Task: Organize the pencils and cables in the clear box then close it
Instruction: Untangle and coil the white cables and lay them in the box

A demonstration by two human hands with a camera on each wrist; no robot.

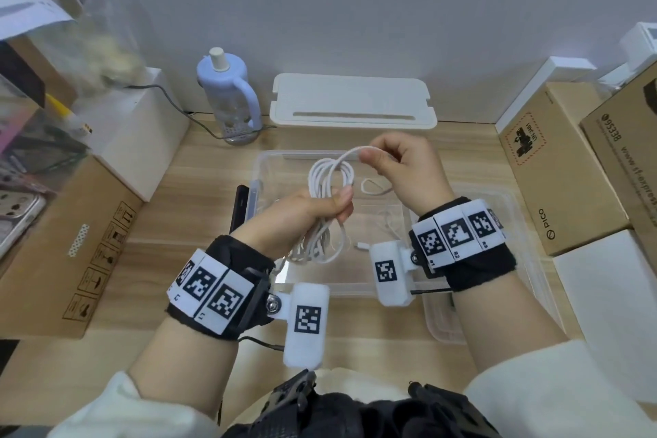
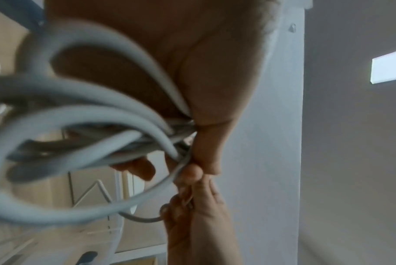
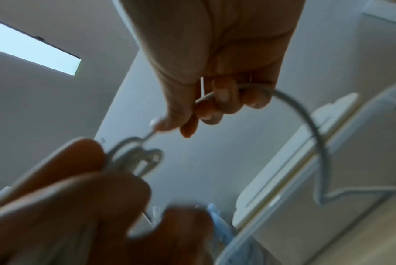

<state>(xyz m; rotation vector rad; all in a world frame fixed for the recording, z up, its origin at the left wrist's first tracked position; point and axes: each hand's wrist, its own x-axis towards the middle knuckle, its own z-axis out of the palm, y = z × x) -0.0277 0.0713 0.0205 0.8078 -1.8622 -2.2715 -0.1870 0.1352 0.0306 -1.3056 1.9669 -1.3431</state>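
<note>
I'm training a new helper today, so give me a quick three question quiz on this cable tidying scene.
1. True or false: the left hand holds the coiled white cable.
2. What does the right hand pinch? A) a pencil B) a strand of the cable C) the bottle
3. Fill in: the clear box is ___, with the white lid lying behind it by the wall.

Key: 1 true. 2 B. 3 open.
</note>
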